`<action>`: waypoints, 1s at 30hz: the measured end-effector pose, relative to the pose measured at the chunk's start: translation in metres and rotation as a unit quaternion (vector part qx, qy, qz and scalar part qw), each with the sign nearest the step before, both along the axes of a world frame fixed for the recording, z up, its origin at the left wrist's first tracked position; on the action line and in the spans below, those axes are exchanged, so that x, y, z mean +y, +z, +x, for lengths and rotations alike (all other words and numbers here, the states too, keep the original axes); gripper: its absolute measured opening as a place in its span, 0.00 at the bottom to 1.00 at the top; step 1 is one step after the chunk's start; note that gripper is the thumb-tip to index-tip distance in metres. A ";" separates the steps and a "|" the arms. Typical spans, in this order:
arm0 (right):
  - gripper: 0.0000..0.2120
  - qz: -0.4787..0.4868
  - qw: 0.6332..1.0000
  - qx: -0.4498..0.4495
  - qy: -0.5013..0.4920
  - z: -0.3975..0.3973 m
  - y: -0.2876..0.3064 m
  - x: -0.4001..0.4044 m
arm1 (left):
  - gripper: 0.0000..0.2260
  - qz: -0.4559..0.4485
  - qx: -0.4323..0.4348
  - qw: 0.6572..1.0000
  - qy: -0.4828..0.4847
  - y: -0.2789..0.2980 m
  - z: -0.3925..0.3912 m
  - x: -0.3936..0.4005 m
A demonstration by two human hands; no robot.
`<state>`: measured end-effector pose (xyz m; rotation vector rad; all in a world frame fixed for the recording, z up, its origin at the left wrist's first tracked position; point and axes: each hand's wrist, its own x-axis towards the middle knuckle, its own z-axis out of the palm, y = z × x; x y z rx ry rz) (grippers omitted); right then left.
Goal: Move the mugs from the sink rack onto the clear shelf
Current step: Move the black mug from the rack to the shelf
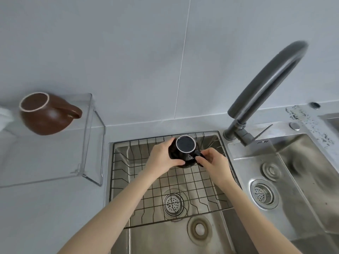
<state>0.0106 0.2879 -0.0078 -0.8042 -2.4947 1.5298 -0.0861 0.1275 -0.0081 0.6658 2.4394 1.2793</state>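
Gripping a round-bellied black ceramic mug with a pale rim (184, 151), upright, at the far end of the black wire grid rack (183, 182) over the left basin of the stainless steel sink (165, 239). Left hand (163, 158) cupped around the mug's left side, fingers curled onto its belly, thumb (178, 163) lying across the near side. Right hand (213, 162) pinching the mug's black handle (199, 154), fingertips closed on it. Cannot tell whether the mug's base touches the wires or hangs just above. Over on the left, sitting on the clear acrylic shelf (88, 136): a round brown ceramic mug with a pale rim (46, 113), handle pointing right, well apart from the sink. Curving over from the right, a dark grey gooseneck tap (266, 85).
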 end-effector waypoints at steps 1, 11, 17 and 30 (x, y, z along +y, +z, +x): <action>0.08 0.003 1.000 0.010 0.006 -0.003 0.009 -0.003 | 0.34 0.002 0.011 1.000 0.002 0.009 -0.002 -0.004; 0.01 0.000 0.988 0.119 0.102 -0.046 0.109 -0.072 | 0.31 0.066 0.132 0.982 0.121 0.107 -0.003 -0.087; 0.01 -0.016 0.973 0.157 0.170 -0.071 0.142 -0.138 | 0.33 0.069 0.172 0.964 0.193 0.137 -0.003 -0.160; 0.02 -0.020 0.953 0.137 0.270 -0.110 0.132 -0.245 | 0.32 0.042 0.161 0.940 0.298 0.122 -0.007 -0.267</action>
